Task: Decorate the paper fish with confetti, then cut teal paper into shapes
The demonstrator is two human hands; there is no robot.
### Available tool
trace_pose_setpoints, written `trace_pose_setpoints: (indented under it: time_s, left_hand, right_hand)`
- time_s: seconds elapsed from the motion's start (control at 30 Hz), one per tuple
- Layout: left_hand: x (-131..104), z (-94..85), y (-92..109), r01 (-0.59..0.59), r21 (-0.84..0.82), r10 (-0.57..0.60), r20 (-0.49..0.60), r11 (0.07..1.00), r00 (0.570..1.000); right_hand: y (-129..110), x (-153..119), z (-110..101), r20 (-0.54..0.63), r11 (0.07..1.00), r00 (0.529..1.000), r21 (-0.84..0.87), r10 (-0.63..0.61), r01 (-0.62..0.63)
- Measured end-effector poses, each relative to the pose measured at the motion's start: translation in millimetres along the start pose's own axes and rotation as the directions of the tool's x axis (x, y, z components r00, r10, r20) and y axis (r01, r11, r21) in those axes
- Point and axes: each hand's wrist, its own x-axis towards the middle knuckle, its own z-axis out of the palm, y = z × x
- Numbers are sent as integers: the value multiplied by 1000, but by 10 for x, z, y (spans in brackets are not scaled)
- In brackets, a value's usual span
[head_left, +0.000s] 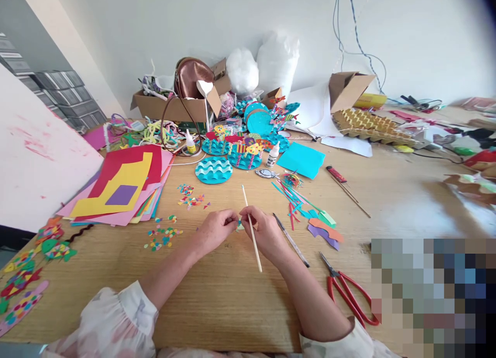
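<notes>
My left hand (pixel 220 226) and my right hand (pixel 264 229) nearly meet low over the middle of the wooden table. A thin white stick (pixel 254 240) crosses my right hand's fingers, one end pointing up and away, the other toward me. My left hand's fingers are pinched together; whatever they hold is too small to make out. A small greenish bit (pixel 240 224) shows between the two hands. Colored paper dots (pixel 165 235) lie left of my left hand, with small paper triangles (pixel 196 200) beyond them. A pen (pixel 290 239) lies just right of my right hand.
Red-handled scissors (pixel 351 296) lie at the right. Glue bottles (pixel 273 155), blue paper ovals (pixel 214 170), a blue sheet (pixel 302 160) and paper strips (pixel 290 198) are beyond my hands. Stacked colored sheets (pixel 120 192) lie left. A cardboard box (pixel 163 109) stands behind.
</notes>
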Motion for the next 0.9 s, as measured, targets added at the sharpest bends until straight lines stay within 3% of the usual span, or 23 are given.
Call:
trace_pose_setpoints:
  time_s: [0.9]
  left_hand:
    - [28,32,6,-32,87,32,-2,996,999]
  right_hand:
    - [-22,14,-121,86,999,995,23,46,-48]
